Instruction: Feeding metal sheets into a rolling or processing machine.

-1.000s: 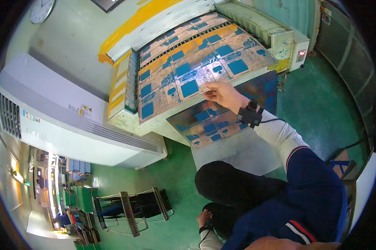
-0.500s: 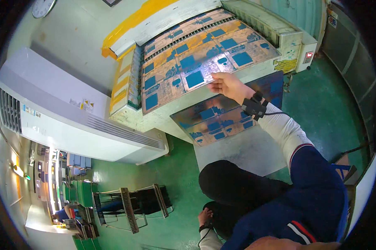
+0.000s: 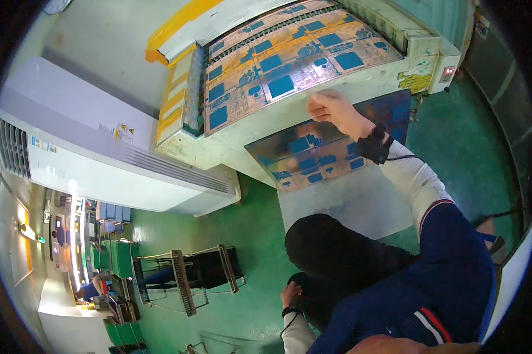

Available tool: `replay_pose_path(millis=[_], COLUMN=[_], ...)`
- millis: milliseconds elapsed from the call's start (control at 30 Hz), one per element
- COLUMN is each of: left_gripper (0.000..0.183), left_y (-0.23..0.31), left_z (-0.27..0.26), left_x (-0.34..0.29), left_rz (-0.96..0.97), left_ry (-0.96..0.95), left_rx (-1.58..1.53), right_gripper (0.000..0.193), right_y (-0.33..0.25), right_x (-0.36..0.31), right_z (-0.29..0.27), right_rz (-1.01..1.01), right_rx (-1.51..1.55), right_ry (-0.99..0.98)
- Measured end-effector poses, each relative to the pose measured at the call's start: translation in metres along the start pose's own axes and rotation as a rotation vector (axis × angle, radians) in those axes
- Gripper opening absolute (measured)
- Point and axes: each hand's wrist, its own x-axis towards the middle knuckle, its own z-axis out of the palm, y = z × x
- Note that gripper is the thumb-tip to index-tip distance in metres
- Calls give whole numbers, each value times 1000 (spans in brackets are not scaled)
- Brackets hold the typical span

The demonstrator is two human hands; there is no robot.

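Copper-coloured circuit board panels with blue patches lie on the rollers of a machine; the nearest circuit board panel [image 3: 304, 74] spans the infeed almost from side to side. Just off its front edge is my right hand [image 3: 335, 112], slightly blurred, with loosely curled fingers and the thumb apart, holding nothing. Below this hand, another circuit board panel [image 3: 298, 159] leans against the machine front, partly overlapping a pale grey sheet [image 3: 342, 200]. My left hand [image 3: 290, 293] rests on my black-trousered leg, fingers laid on the cloth and nothing visible in it.
The machine's pale front ledge [image 3: 242, 135] runs below the rollers, with a red-lit control box [image 3: 448, 72] at its right end. A large white air conditioner [image 3: 118, 165] stands left. A metal rack [image 3: 183, 282] is on the green floor; a person [image 3: 92, 289] works far left.
The nearest panel on the rollers has moved farther into the machine. My right hand has come away from its front edge. My left hand stays on my leg, and my view has shifted slightly.
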Motion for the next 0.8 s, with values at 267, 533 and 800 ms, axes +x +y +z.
replay_pose_path(millis=[267, 533, 800], left_gripper=[30, 28, 27], left_y=[-12, -16, -29], left_z=[4, 2, 0], left_x=[12, 9, 19], left_rz=[-194, -150, -178], left_ry=[45, 63, 65], left_rx=[-318, -253, -283], right_gripper=[17, 21, 11], right_y=[68, 80, 84], right_x=[-18, -28, -43], right_z=[-44, -34, -27], right_rz=[-756, -811, -761], right_rx=[-1526, -1600, -1647], right_ry=[166, 225, 169])
